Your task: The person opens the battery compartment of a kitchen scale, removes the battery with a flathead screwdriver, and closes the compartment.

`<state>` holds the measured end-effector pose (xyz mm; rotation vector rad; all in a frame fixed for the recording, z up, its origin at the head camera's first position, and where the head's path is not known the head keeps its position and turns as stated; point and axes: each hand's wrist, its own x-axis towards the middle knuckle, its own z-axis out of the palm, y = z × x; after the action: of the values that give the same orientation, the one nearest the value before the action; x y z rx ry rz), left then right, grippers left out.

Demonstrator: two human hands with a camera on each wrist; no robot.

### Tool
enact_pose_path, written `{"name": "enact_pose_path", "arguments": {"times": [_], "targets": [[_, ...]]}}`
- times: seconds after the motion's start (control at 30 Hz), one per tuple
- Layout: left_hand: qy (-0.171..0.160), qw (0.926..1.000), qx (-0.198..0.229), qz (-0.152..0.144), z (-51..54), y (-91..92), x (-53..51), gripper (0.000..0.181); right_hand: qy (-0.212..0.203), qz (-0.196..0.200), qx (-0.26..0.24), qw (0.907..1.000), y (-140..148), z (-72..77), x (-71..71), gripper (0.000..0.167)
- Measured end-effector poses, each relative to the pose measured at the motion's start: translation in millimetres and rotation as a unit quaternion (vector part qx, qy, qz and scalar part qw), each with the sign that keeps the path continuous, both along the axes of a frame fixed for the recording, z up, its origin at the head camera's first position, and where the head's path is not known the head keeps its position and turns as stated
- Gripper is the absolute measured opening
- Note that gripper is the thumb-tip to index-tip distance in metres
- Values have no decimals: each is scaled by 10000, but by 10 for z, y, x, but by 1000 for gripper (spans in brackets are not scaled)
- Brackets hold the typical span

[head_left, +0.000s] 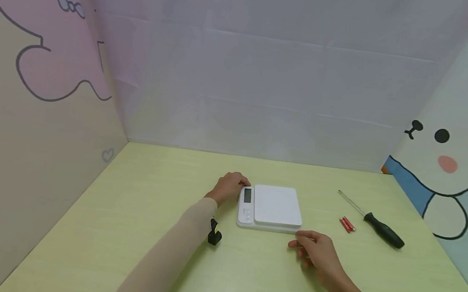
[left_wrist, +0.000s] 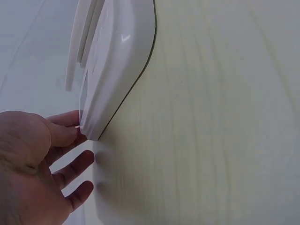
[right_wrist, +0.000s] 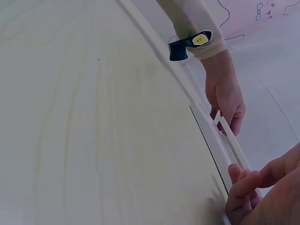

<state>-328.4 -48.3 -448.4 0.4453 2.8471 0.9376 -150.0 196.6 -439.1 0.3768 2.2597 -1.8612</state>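
A white kitchen scale (head_left: pixel 278 206) lies on the table, its small grey display (head_left: pixel 248 195) and buttons on the left side. At its far left corner is my left hand (head_left: pixel 229 187); in the left wrist view the thumb and forefinger of this left hand (left_wrist: pixel 40 159) pinch the corner, the other fingers spread apart below. My right hand (head_left: pixel 320 254) is at the near right corner. In the right wrist view, bent fingers of the right hand (right_wrist: pixel 272 192) and its thumb hold the scale's edge (right_wrist: pixel 211 133), partly hiding it.
Two red batteries (head_left: pixel 347 224) lie to the right of the scale. Beside them is a screwdriver (head_left: pixel 383 230) with a black handle, its shaft pointing away to the left. Panels with cartoon drawings stand at both sides, and a pale sheet (head_left: pixel 242 70) closes the back.
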Motion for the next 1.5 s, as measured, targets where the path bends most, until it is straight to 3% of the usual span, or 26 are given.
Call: {"name": "enact_pose_path", "arguments": {"times": [0.3,0.5,0.67,0.87,1.23,1.37,1.5], "targets": [[-23,9994,37,-353,10,-117,41,21,206,-75,142,9997,16,-6,-44,45],[-175,9973,308,-648,-12,-228,81,17,385,45,588,9975,61,-68,-143,47],[-324,9964,243,-748,-6,-284,113,14,527,263,1071,9925,110,-102,-251,48],[-397,9955,76,-852,-41,-328,133,7,835,629,1688,9801,165,-101,-341,54],[-133,9928,-197,-1171,-43,-417,239,3,1057,1181,2607,9523,181,-54,-490,69],[-22,9924,-251,-1200,-43,-427,278,8,1191,1470,2722,9434,207,-38,-558,69],[71,9918,-570,-1143,-56,-431,324,26,1351,1839,2772,9333,263,-52,-668,70]]}}
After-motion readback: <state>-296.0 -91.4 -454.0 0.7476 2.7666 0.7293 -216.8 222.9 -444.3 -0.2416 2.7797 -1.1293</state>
